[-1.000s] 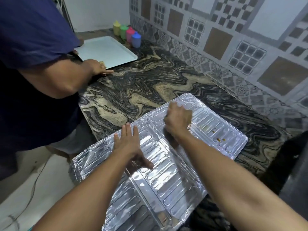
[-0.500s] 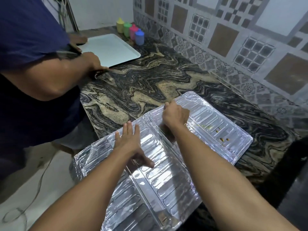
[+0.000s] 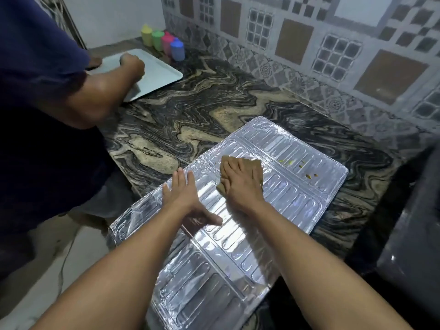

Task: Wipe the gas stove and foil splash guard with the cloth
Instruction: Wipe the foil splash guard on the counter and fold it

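Under the right hand [image 3: 240, 184] lies the cloth [image 3: 252, 164], flat on foil.

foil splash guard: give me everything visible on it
The foil splash guard is a shiny silver embossed sheet with rows of oblong ridges, folded into panels along creases. It lies flat on the marble counter, its near end overhanging the edge. Small yellow-green crumbs dot the far right panel. The left hand presses it flat; the right hand presses a brown cloth on it.

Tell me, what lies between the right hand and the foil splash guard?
In the head view, a brown cloth lies under the right hand, pressed flat onto the foil splash guard.
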Demonstrator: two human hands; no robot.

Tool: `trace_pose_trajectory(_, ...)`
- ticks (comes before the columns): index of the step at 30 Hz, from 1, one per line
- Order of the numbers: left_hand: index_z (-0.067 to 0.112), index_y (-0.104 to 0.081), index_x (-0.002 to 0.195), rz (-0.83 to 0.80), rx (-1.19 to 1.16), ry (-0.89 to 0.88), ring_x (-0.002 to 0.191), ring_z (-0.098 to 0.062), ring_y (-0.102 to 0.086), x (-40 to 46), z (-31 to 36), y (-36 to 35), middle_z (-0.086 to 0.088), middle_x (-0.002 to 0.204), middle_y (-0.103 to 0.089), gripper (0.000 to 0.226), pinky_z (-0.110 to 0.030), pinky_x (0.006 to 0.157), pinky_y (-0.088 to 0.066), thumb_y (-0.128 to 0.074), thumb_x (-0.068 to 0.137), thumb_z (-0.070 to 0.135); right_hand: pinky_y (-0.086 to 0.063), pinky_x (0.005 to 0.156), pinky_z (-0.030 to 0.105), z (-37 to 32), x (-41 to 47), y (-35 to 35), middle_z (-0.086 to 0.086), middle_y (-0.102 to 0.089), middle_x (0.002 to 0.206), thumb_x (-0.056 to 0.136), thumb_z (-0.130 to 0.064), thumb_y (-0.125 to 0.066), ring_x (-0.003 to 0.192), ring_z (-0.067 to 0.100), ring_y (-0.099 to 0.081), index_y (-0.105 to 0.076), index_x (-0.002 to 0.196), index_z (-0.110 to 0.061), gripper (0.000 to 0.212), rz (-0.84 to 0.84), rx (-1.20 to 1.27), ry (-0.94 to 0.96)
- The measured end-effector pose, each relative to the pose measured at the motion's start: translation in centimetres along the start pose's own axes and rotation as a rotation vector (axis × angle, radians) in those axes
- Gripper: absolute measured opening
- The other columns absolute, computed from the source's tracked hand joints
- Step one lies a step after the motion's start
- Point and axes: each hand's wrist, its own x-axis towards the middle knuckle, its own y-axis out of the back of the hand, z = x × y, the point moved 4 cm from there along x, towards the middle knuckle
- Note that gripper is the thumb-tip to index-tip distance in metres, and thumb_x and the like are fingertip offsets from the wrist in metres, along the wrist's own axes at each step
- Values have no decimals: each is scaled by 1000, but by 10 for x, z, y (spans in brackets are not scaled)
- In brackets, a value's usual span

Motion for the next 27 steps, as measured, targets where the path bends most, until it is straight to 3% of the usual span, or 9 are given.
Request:
trace_pose_trajectory(3,13,22,151,3,-8,-20,145,-29,26,-2,0,0,-16,156,30,168,-54,117,7,-72,32,84,0,109,32,18,-39,6,2,-26,157,104,-29,-32,145,20,-15,-29,150,-16,48,70,29,-114)
trace_pose_trajectory(10,9,22,151,-9,-22,-50,145,-33,25,-10,-3,1,-21,155,30,172,-58,117,5,-66,24,85,0,116,45,61,-103,11,0,-12,162,101,-32,-33,150,22,-2,-16,155,-16,58,-17,-34,-343)
trace_pose_trajectory(17,-2,21,148,-98,-24,66,143,-44,23,-29,-7,-3,-29,152,29,162,-62,115,7,-80,45,72,7,115,49,43,-138,-6,1,-12,162,99,-39,-31,150,24,-1,-15,155,-17,62,-36,-42,-433)
trace_pose_trajectory(19,-3,21,148,-36,-135,75,142,-47,24,-30,-3,3,-30,151,30,158,-62,113,10,-73,50,79,-2,112,50,26,-146,-12,5,-32,156,91,-43,-25,146,29,-23,-33,149,-14,65,-15,-66,-397)
trace_pose_trajectory(21,2,19,150,112,-201,-24,142,-42,27,-25,7,9,-25,153,31,153,-60,111,15,-68,53,82,-17,103,50,14,-153,-16,7,-56,138,82,-45,-39,128,32,-52,-58,132,-12,63,12,-113,-380)
trace_pose_trajectory(22,5,16,152,151,-171,-84,143,-39,26,-23,13,8,-22,155,30,148,-59,112,15,-67,56,81,-20,103,50,11,-156,-17,7,-59,135,79,-44,-46,125,32,-55,-60,129,-12,61,34,-144,-373)
trace_pose_trajectory(23,6,14,153,145,-121,-130,145,-36,24,-19,18,4,-20,156,28,145,-59,113,14,-68,58,80,-20,108,51,9,-159,-19,7,-54,140,80,-44,-46,131,33,-49,-56,134,-12,63,7,-116,-368)
trace_pose_trajectory(26,8,12,154,27,-29,-171,148,-31,21,-12,25,-11,-15,159,24,141,-60,116,8,-71,61,74,-5,118,55,11,-156,-14,4,-22,160,87,-44,-17,149,28,-12,-24,152,-16,72,-17,-35,-359)
trace_pose_trajectory(27,7,12,154,18,-31,-175,148,-30,20,-9,25,-13,-15,159,24,140,-61,116,8,-70,62,74,-1,118,54,17,-151,-12,2,-17,161,91,-41,-21,149,27,-6,-18,154,-17,67,-4,-15,-369)
